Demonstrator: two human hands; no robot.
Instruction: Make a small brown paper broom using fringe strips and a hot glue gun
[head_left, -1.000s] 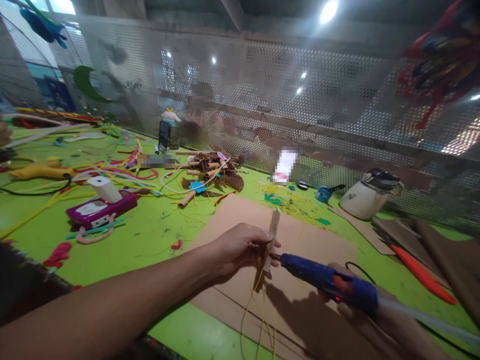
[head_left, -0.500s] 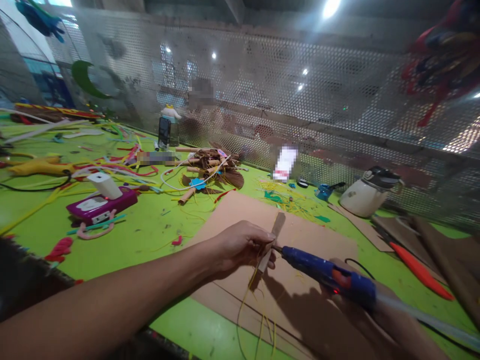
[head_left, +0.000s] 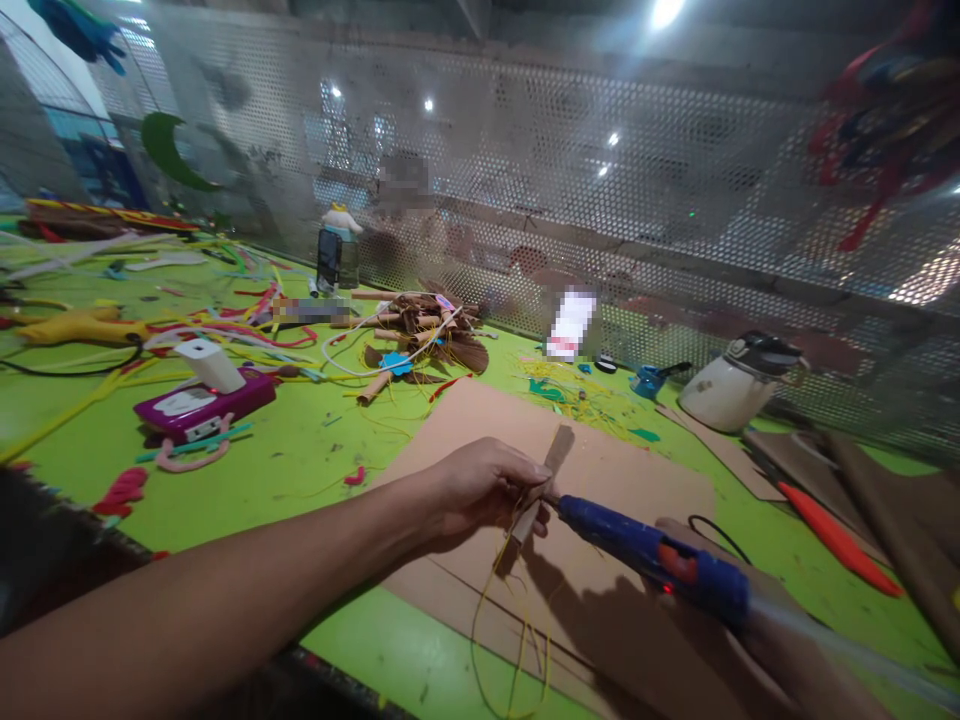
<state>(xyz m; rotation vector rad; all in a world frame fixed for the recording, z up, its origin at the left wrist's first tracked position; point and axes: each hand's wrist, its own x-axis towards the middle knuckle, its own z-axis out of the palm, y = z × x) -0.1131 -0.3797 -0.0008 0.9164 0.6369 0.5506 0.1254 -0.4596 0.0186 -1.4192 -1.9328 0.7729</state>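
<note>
Between the thumb and fingers of my left hand [head_left: 487, 490] is a narrow brown cardboard strip [head_left: 556, 455], tilted up and away from me. Thin yellow strings [head_left: 480, 620] trail from it towards the table's front. My right hand [head_left: 720, 590] is wrapped round a blue hot glue gun [head_left: 637, 545] with a red light lit, and a pale glue stick runs out of its back. The gun's nozzle meets or nearly meets the strip beside my left fingertips; exact contact is hard to see. Under both hands lies a large brown cardboard sheet [head_left: 457, 430].
A purple power strip [head_left: 206, 400] with a white plug stands left on the green table [head_left: 300, 510]. Rolled brown paper pieces [head_left: 420, 330] are heaped behind the sheet. A white kettle [head_left: 735, 385] and an orange-red cutter [head_left: 840, 540] lie to the right. Perforated metal panelling closes the back.
The glue gun has shifted slightly left, its nozzle a little closer to the strip by my left fingers. My left hand keeps its hold, and the yellow strings have swung slightly.
</note>
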